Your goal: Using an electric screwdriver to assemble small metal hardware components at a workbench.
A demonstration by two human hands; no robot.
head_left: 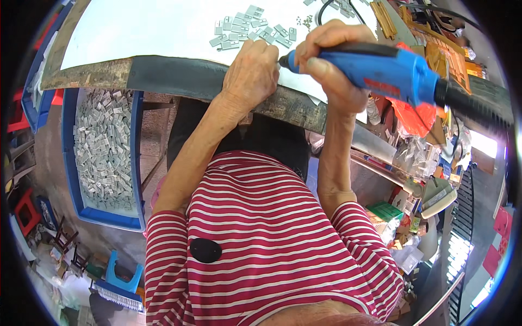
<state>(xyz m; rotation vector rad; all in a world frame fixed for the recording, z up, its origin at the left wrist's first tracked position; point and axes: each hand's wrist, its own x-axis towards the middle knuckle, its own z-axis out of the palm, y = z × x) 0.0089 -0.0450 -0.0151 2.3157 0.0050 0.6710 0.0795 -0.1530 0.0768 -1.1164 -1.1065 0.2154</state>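
Observation:
My right hand (340, 68) is wrapped round a blue electric screwdriver (383, 70), held nearly level with its tip pointing left. That tip ends right beside the fingers of my left hand (253, 73), at the front edge of the table. The left fingers are curled closed, and whatever they pinch is hidden behind the knuckles. Just beyond them, several small flat grey pieces (255, 24) with slots lie loosely on the white table sheet (147, 30). A little cluster of tiny screws (305, 22) sits to the right of these pieces.
Left of my legs stands a blue tray (69, 157) full of similar small grey pieces. A black cable (321, 12) loops over the far side of the table. Wooden strips (383, 19) and a red plastic bag (410, 117) are at the right. A blue stool (122, 274) stands lower left.

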